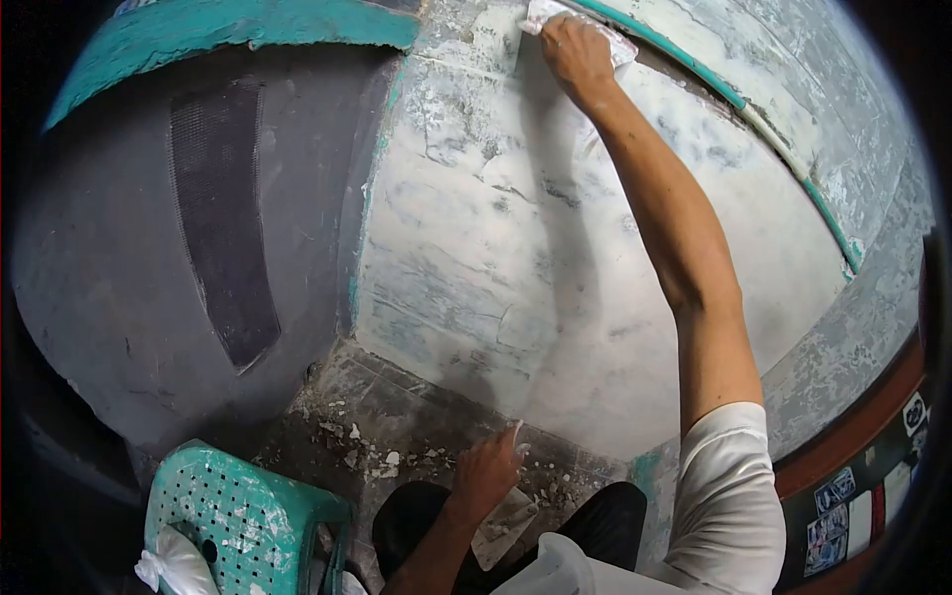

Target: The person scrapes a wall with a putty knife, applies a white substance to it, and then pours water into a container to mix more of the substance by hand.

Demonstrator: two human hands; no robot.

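Note:
My right hand (578, 58) is raised at the top of the wall, fingers closed round a flat putty spreader (623, 48) smeared with white. The spreader lies against the wall (466, 238), which has patchy white filler over grey. Low down between my knees, my left hand (486, 476) is a fist with a small pale tip poking out above it. Below that fist shows a pale, flat blade (504, 526), apparently of a putty knife in this hand; its handle is mostly hidden by the fingers.
A green plastic stool (238, 516) with a white plastic bag (180, 563) stands at lower left. Flakes of debris (387, 461) litter the floor by the wall. A green pipe (694, 64) runs along the wall. Near my lap is a whitish plastic container (570, 570).

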